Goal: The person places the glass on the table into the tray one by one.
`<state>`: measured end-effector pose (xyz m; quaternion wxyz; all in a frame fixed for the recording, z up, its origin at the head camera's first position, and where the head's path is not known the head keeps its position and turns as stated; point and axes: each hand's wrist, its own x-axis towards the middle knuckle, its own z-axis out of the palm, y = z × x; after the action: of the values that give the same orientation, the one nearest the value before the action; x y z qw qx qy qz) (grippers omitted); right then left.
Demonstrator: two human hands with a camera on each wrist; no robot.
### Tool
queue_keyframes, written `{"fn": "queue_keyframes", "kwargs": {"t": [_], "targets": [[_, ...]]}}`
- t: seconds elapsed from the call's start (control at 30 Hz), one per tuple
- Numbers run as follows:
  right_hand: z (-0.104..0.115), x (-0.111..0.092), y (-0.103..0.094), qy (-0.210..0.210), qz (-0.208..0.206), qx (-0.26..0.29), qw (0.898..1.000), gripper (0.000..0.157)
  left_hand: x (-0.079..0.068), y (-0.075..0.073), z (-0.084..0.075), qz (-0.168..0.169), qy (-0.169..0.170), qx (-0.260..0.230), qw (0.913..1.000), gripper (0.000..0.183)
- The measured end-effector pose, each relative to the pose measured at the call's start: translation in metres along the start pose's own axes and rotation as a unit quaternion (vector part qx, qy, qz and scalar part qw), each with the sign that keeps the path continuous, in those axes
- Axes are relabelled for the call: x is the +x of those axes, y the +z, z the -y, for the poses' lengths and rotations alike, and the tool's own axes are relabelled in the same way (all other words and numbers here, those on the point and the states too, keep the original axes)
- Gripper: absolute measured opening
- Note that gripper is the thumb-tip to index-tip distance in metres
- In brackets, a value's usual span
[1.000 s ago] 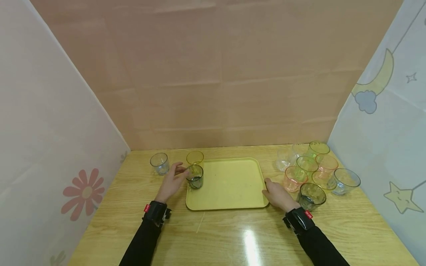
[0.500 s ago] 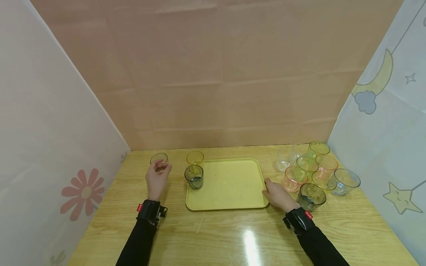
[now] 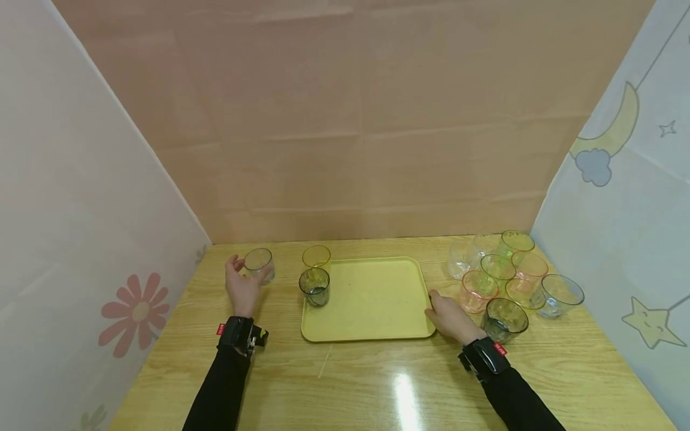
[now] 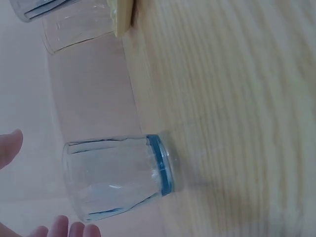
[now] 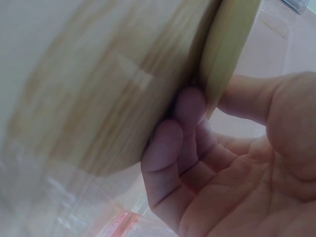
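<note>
My left hand [image 3: 244, 290] is spread around the near side of a pale blue glass tumbler [image 3: 259, 266] standing upright on the table. In the left wrist view, thumb and fingertips are parted on either side of the tumbler [image 4: 116, 175], with a gap showing at the thumb. My right hand [image 3: 454, 317] grips the right edge of a yellow tray [image 3: 377, 302]; in the right wrist view its thumb is over the rim [image 5: 229, 54] and the fingers curl at the underside. A dark grey tumbler [image 3: 315, 288] stands on the tray's left side, partly hiding a yellow tumbler [image 3: 316, 256] at the back left corner.
Several coloured tumblers crowd the table's right side: a dark grey one [image 3: 504, 317] beside my right wrist, an orange one [image 3: 478, 292], a blue one [image 3: 560, 296] and a green one [image 3: 516, 240] among them. A brown wall [image 3: 350, 149] closes off the back, with pale printed walls at both sides.
My left hand has left the dark grey tumbler on the tray and moved left to the pale blue tumbler, its fingers spreading around it. The right hand stays on the tray edge.
</note>
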<state>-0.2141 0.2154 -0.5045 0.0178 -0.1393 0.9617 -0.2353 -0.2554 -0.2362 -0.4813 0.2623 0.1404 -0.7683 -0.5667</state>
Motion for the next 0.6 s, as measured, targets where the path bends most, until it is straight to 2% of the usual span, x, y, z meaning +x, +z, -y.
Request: {"fn": "queue_keyframes", "kwargs": {"t": [0.2, 0.43, 0.6], "targets": [[0.0, -0.001, 0.001, 0.002, 0.0, 0.002, 1.0, 0.027, 0.013, -0.002, 0.008, 0.046, -0.049, 0.017, 0.9976, 0.103], [0.0, -0.001, 0.0, -0.009, -0.008, -0.002, 1.0, 0.025, 0.023, -0.001, 0.016, 0.106, -0.088, 0.029, 0.9901, 0.107], [0.001, 0.0, -0.001, -0.012, -0.011, -0.003, 1.0, 0.026, 0.029, 0.001, 0.02, 0.122, -0.105, 0.02, 0.9868, 0.106]]}}
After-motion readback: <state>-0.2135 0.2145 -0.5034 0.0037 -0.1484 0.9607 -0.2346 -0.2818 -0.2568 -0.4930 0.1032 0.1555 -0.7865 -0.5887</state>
